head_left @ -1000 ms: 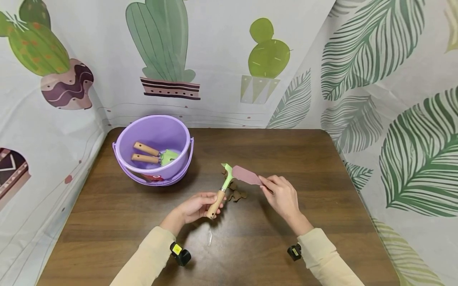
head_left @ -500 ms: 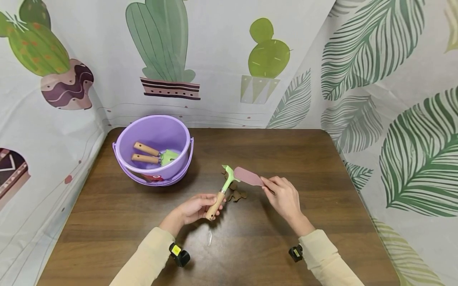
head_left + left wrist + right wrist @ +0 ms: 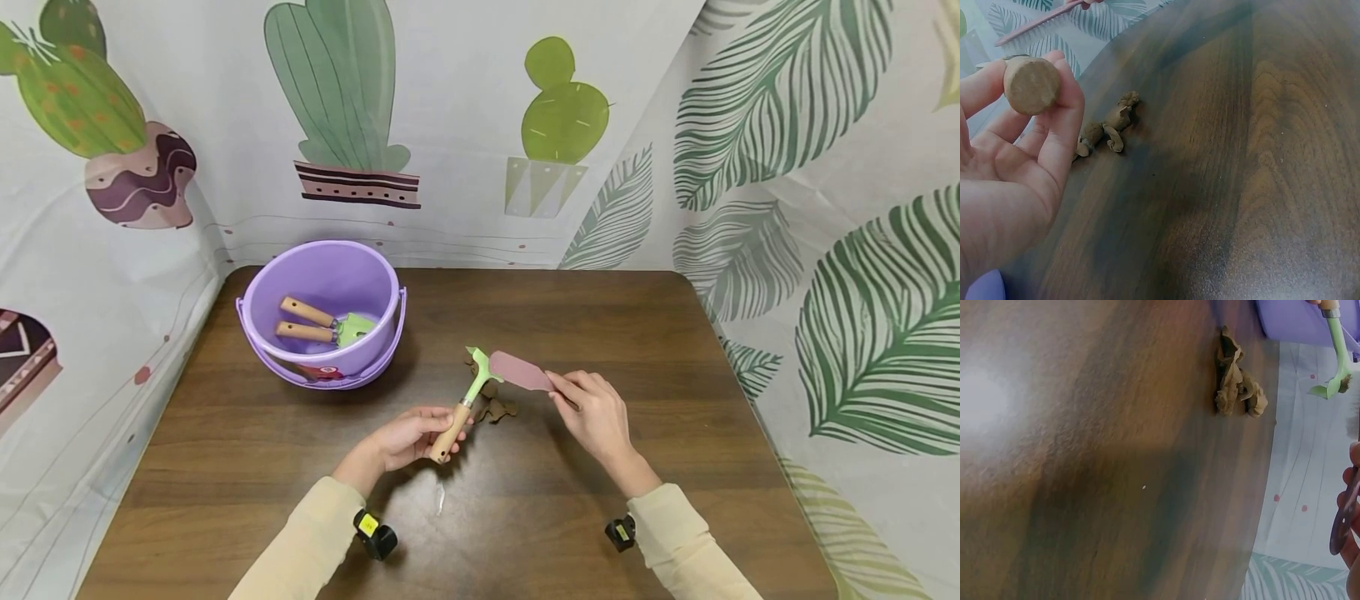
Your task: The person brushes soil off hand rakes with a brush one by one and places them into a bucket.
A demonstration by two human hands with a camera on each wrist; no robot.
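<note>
My left hand [image 3: 408, 437] grips the wooden handle of a small hand rake [image 3: 452, 432] with a light green metal head, raised over the table. In the left wrist view, the round end of the wooden handle [image 3: 1032, 87] faces the camera. My right hand [image 3: 596, 414] holds a pink brush [image 3: 519, 371] by its handle, its pale bristles [image 3: 1047, 28] pointing down. The brush's far end overlaps the green head. Brown soil [image 3: 1345, 383] clings to that head in the right wrist view. Below the tools lie curled brown clods [image 3: 497, 410] on the table.
A purple bucket [image 3: 255, 312] stands at the back left, with two wooden-handled green tools [image 3: 307, 332] inside. A small clear sliver [image 3: 441, 498] lies near the front of the brown table [image 3: 562, 533]. A printed cloth [image 3: 465, 125] hangs behind.
Over the first half second, the brush and the green head shift slightly right and toward me together. Since then both hands are almost still. The clods and bucket stay in place.
</note>
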